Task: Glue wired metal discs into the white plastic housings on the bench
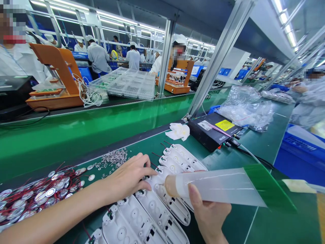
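Observation:
My right hand (210,213) is wrapped round a translucent bottle (215,186) with a tan cap end and a green end, held nearly level, its tip pointing left over the white plastic shells (134,213). My left hand (132,176) rests over the same row of shells, its thumb and index finger apart near the bottle's tip; nothing shows between them. The shells lie side by side on the green table, with round marks inside and thin red wires at their upper ends.
Round metal discs with red wires (50,191) lie at the left, beside small metal parts (114,159). Behind are a crumpled white tissue (178,131), a black box (213,130) and clear bags (246,105). People work beyond.

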The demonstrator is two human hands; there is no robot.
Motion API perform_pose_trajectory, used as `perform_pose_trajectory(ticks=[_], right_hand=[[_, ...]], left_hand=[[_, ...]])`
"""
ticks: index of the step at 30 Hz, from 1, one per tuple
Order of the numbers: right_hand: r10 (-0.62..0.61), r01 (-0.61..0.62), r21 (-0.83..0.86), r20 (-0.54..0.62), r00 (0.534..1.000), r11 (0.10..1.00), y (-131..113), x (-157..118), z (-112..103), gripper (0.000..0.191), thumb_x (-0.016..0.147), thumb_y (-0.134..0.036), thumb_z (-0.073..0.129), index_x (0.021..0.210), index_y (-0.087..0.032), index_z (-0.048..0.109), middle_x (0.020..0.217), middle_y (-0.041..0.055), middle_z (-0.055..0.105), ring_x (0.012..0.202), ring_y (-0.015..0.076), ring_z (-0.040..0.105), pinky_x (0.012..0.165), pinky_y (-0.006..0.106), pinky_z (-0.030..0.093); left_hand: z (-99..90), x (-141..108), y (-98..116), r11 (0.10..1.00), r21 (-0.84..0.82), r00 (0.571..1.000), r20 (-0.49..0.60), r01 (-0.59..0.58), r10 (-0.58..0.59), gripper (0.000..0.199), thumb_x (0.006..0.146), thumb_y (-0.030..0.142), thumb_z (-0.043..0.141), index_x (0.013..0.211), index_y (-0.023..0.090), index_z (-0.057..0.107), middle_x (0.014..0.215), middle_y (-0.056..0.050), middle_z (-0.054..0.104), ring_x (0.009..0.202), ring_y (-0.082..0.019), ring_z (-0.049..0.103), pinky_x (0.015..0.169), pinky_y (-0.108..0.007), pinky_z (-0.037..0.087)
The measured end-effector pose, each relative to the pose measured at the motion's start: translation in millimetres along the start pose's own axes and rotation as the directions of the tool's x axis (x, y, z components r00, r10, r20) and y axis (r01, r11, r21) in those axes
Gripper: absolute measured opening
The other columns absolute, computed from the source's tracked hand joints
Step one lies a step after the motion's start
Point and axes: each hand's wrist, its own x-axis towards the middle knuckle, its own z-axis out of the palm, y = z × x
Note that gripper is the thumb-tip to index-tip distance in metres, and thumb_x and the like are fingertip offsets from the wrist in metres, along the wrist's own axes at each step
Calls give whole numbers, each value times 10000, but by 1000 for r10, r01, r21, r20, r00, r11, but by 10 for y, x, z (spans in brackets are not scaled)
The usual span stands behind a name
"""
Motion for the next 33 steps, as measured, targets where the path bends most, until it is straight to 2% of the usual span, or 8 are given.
perform_pose_trajectory(ticks=[5, 12, 20, 23, 25, 27, 31, 33], right_hand=[[29, -37, 126, 68, 997, 991, -15, -11, 18, 294, 827, -398, 582, 889, -111, 576, 735, 105, 653, 640, 207, 642, 581, 292, 543], [-39, 38, -12, -27, 999, 999, 5, 12, -12, 392, 835, -443, 560, 756, -61, 594, 635, 157, 634, 539, 230, 629, 511, 303, 535], [27, -27, -11, -16, 1000, 1000, 26, -32, -43, 416, 816, -468, 574, 761, -58, 619, 658, 161, 645, 568, 242, 635, 533, 325, 539], [152, -148, 107, -31, 988, 983, 20, -56, -27, 409, 731, -463, 660, 768, -56, 648, 682, 155, 656, 580, 246, 636, 546, 332, 543], [354, -339, 272, -4, 935, 900, 0, -51, -8, 380, 621, -415, 745, 747, -67, 659, 691, 143, 660, 596, 249, 635, 563, 333, 545], [549, -500, 424, 8, 836, 755, -25, -10, -3, 365, 559, -391, 774, 718, -87, 649, 676, 117, 653, 595, 236, 627, 550, 320, 541], [739, -540, 605, -124, 662, 586, -69, 188, -161, 394, 578, -479, 735, 757, -169, 570, 672, -3, 576, 574, 131, 568, 513, 237, 519], [756, -536, 612, -164, 634, 582, -86, 295, -347, 380, 589, -501, 712, 756, -210, 533, 668, -32, 515, 557, 109, 536, 490, 229, 514]], left_hand=[[0, -9, -4, 1000, 8, 1000, -10, -6, 6, 395, 724, 174, 763, 1083, 255, 616, 921, -17, 485, 822, -189, 453, 678, -283, 355], [-1, -9, 3, 1000, 18, 1000, -6, -8, 8, 387, 726, 180, 763, 1078, 254, 622, 907, -16, 491, 812, -188, 456, 670, -284, 354], [-3, 3, -1, 1000, 21, 1000, 2, -4, 4, 375, 735, 203, 757, 1081, 249, 621, 896, -15, 495, 813, -190, 456, 674, -286, 357], [4, 2, -2, 1000, 19, 1000, -1, -4, 4, 378, 734, 201, 758, 1082, 256, 620, 902, -14, 495, 815, -190, 457, 677, -287, 358], [7, 1, 2, 1000, 18, 1000, -1, 1, -1, 379, 735, 198, 757, 1082, 263, 621, 907, -12, 494, 820, -190, 458, 681, -287, 359], [0, -1, 10, 1000, 13, 1000, 7, 11, -11, 390, 729, 190, 761, 1085, 264, 620, 908, -11, 495, 825, -191, 461, 686, -288, 365], [-82, -34, 29, 999, -36, 999, 17, 41, -40, 502, 722, 160, 763, 1172, 255, 562, 944, -13, 499, 872, -193, 470, 745, -297, 394], [-155, -83, 40, 997, -50, 998, 26, 58, -57, 480, 754, 167, 734, 1188, 251, 546, 953, -19, 494, 893, -199, 466, 775, -316, 404]])
